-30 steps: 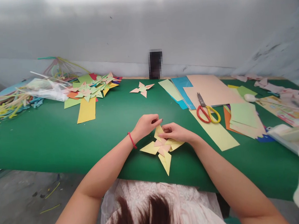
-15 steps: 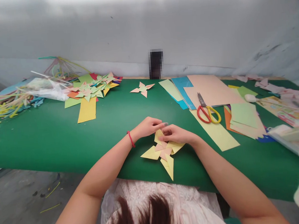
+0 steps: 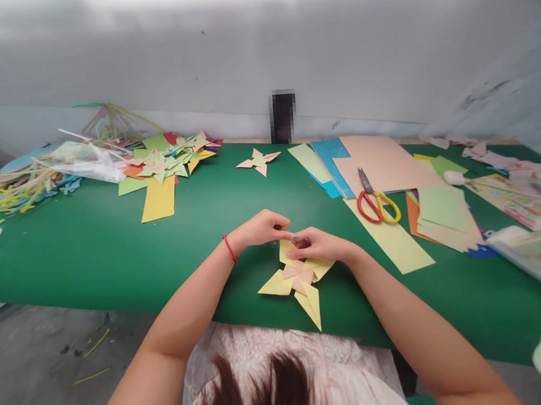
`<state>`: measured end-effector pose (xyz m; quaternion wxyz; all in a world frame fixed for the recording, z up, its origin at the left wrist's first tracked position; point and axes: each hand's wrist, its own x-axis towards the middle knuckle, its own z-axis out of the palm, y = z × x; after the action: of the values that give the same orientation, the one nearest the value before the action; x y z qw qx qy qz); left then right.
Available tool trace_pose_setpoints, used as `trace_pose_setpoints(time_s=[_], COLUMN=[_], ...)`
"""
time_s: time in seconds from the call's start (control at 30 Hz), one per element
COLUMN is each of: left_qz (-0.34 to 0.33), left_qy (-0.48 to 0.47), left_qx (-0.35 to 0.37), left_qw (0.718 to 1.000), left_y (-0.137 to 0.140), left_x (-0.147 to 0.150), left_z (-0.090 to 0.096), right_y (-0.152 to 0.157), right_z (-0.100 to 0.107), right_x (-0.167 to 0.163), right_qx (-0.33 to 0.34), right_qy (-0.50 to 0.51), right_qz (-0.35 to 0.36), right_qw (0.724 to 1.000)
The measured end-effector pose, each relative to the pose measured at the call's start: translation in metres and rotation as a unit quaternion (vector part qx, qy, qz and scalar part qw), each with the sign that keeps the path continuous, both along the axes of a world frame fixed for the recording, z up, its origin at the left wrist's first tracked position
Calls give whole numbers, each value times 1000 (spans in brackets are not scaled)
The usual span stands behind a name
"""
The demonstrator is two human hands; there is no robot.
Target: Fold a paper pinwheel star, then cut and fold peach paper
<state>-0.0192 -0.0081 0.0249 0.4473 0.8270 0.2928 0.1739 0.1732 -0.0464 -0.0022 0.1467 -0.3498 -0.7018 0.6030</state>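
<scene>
Head view, one green bench point(image 3: 94, 250), read left to right. Left end, toward far corner: tangle of strips point(image 3: 22, 187), past counting; one clear bag point(image 3: 98, 167) beside it. Far edge, left of middle: pile of folded stars point(image 3: 158, 165), several, overlapping, no sure count; one orange-yellow sheet point(image 3: 159, 200) juts from it toward the near edge. Middle, close to far edge: one pink star point(image 3: 258, 162), four points, folded, lying alone.

Left hand point(image 3: 265, 228), one red band point(image 3: 230, 249) at wrist: fingertips at the far tip of the yellow star point(image 3: 299, 277); can't tell whether that grip has paper in it. Star count here: one, just in from near edge, mid-bench. Four points formed around a pink centre; judged mostly done. Far point partly hidden by fingers, so whether its folds are finished is unclear. Right hand point(image 3: 319, 243): grip closed on that far point, thumb on top.

Right half: one pair of scissors point(image 3: 369, 202), blades over one big pink sheet point(image 3: 387, 158), handles over one long yellow strip point(image 3: 394, 241). Toward right end: green slips point(image 3: 442, 207), at least two, unfolded; one tray point(image 3: 521, 251).
</scene>
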Motion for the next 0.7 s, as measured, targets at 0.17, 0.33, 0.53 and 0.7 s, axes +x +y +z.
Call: trace_pose_setpoints(time_s=[0.17,0.33,0.53,0.7], left_qz=[103,273,280,190], left_qy=[-41,-179,-214,-142], left_qx=[-60,-105,-222,-187], left_qw=[992,939,909,953], left_y=[7,25,27,14], left_x=[4,2,2,16], left_z=[-9,-18,-20,-31], right_y=[3,15,25,22], right_z=[-5,-12,-18,-19], right_x=[0,4,9,3], right_qx=[-4,29,114,145], right_qy=[4,83,149,136], right_qz=[-54,-285,-507,-500], right_qw=[999,955,841,843])
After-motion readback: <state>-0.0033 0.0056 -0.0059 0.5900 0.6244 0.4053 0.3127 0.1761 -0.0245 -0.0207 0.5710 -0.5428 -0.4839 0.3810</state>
